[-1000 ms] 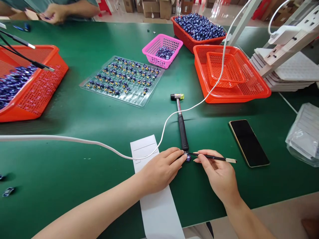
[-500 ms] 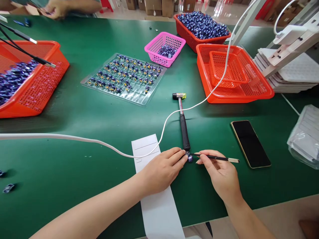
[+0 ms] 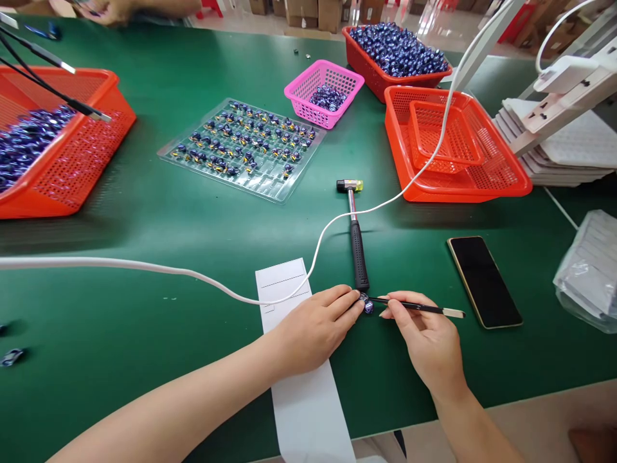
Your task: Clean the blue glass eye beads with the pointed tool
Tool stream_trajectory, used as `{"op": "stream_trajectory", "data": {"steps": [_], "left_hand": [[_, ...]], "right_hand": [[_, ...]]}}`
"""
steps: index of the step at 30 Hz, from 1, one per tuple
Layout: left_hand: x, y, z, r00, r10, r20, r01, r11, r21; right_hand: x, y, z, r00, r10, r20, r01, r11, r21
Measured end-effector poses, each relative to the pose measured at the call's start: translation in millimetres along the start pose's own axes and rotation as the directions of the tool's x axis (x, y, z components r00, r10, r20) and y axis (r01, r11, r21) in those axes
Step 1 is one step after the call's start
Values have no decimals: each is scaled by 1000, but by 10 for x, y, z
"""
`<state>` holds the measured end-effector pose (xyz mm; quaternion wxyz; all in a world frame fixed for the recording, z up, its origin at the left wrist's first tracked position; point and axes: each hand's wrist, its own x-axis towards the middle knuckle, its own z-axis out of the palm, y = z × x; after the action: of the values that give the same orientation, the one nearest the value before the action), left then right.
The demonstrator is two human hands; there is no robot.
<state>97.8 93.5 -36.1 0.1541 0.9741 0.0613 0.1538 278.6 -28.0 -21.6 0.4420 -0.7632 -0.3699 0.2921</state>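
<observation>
My left hand [image 3: 313, 328] rests on a white paper strip [image 3: 299, 386], its fingertips pinching a small blue part [image 3: 367, 306] against the green table [image 3: 193, 225]. In my right hand [image 3: 424, 337] I pinch a thin black stick with a pale end [image 3: 419, 309], and its tip touches the blue part. Just beyond the part lies a small hammer [image 3: 355, 238], handle end toward my fingers.
A clear tray [image 3: 241, 151] of blue parts sits mid-table, with a pink basket [image 3: 324, 93] and red baskets [image 3: 453, 145] behind. A white cable [image 3: 144, 270] crosses the table. A phone [image 3: 483, 280] lies right. Another person's hand [image 3: 108, 9] is at the far left.
Both hands stay on the blue part and stick; only the view has shifted slightly.
</observation>
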Motion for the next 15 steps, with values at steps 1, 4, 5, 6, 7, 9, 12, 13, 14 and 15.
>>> {"op": "stream_trajectory", "data": {"steps": [1, 4, 5, 6, 7, 9, 12, 13, 14, 15], "left_hand": [[-1, 0, 2, 1000, -1, 2, 1, 1000, 0], [-3, 1, 8, 1000, -3, 4, 3, 1000, 5], [-4, 1, 9, 1000, -3, 7, 3, 1000, 7], [-4, 2, 11, 1000, -1, 7, 1, 1000, 7], [-5, 2, 13, 1000, -1, 7, 1, 1000, 8], [-7, 1, 18, 1000, -2, 8, 2, 1000, 6], [-14, -4, 31, 1000, -7, 8, 7, 1000, -4], [-19, -6, 34, 1000, -7, 11, 7, 1000, -5], [-24, -8, 33, 1000, -5, 13, 5, 1000, -7], [-31, -9, 27, 1000, -2, 15, 2, 1000, -9]], "right_hand": [[0, 0, 1, 1000, 1, 0, -1, 1000, -1], [1, -2, -4, 1000, 13, -4, -13, 1000, 9], [3, -4, -9, 1000, 22, -4, -22, 1000, 20], [5, -6, -15, 999, 34, -1, -34, 999, 35], [9, -9, -22, 999, 48, 3, -48, 998, 51], [17, -9, -33, 997, 75, 10, -76, 994, 84], [37, 22, -36, 996, 94, -1, -93, 983, 161], [45, 41, -34, 995, 95, -6, -92, 974, 205], [55, 62, -31, 995, 95, -11, -89, 963, 255], [66, 84, -30, 995, 95, -18, -85, 948, 306]]}}
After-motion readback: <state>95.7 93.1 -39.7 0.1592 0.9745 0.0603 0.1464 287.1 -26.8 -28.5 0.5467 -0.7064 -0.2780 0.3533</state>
